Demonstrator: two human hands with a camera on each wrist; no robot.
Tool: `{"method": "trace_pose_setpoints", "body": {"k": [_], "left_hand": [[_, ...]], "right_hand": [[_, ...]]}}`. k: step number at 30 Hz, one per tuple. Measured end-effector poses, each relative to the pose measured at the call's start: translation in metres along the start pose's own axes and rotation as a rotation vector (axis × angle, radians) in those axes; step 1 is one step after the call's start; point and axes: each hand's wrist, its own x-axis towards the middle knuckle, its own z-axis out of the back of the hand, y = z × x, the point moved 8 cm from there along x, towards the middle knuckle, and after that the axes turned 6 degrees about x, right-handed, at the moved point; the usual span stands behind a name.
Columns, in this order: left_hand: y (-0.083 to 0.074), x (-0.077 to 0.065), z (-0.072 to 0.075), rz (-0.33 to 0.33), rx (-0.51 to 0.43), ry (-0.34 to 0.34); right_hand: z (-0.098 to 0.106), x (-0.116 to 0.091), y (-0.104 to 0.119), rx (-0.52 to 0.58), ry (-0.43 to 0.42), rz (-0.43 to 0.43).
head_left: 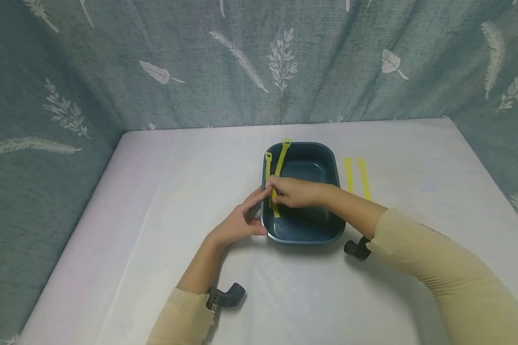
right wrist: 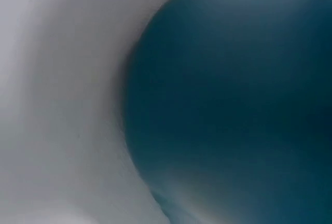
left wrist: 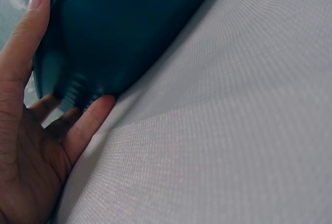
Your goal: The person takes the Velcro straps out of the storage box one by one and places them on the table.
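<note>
A dark blue rectangular basin [head_left: 315,237] stands on the white-covered table. Two yellow flat straps with slotted heads lean at its left side: one strap [head_left: 281,160] rises over the far rim, the other strap [head_left: 268,165] lies along the left wall. My right hand [head_left: 295,191] reaches across the basin with curled fingers and pinches a yellow strap near its middle; its fingertips partly cover both straps. Against the left outer wall rests my left hand [head_left: 237,223], fingers extended, thumb near the front corner. In the left wrist view, its fingers touch the basin's wall [left wrist: 124,22].
Two more yellow straps, a left one [head_left: 349,175] and a right one [head_left: 364,179], lie right of the basin, partly hidden by the right forearm. A green leaf-patterned curtain [head_left: 198,96] hangs behind the table. Only the basin [right wrist: 218,94] and blurred cloth fill most of the right wrist view.
</note>
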Motion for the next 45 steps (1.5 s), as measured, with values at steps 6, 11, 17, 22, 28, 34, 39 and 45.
{"method": "trace_pose_setpoints", "body": {"k": [6, 11, 17, 22, 28, 34, 39, 45], "left_hand": [[-0.003, -0.001, -0.001, 0.017, 0.003, 0.017], [-0.003, 0.000, -0.002, 0.026, 0.002, 0.021], [-0.001, 0.001, -0.001, -0.004, 0.006, 0.018], [-0.001, 0.000, 0.000, 0.000, -0.011, 0.006], [-0.002, 0.000, 0.000, -0.010, -0.010, 0.005], [-0.005, 0.000, 0.001, -0.019, 0.004, -0.001], [-0.004, 0.000, 0.001, -0.003, 0.015, -0.003], [-0.002, -0.002, 0.000, 0.002, 0.002, -0.001]], "right_hand": [[-0.007, -0.006, -0.009, 0.179, 0.118, -0.096], [-0.010, -0.012, -0.021, 0.372, 0.163, -0.193], [-0.006, -0.011, -0.021, 0.414, 0.102, -0.143], [0.004, -0.007, -0.018, 0.328, -0.083, -0.027], [0.004, -0.005, -0.022, 0.173, -0.172, -0.065], [-0.003, -0.003, -0.024, 0.095, -0.154, -0.094], [-0.003, -0.005, -0.016, -0.030, -0.160, -0.034], [-0.004, -0.010, 0.005, -0.119, -0.082, 0.121]]}}
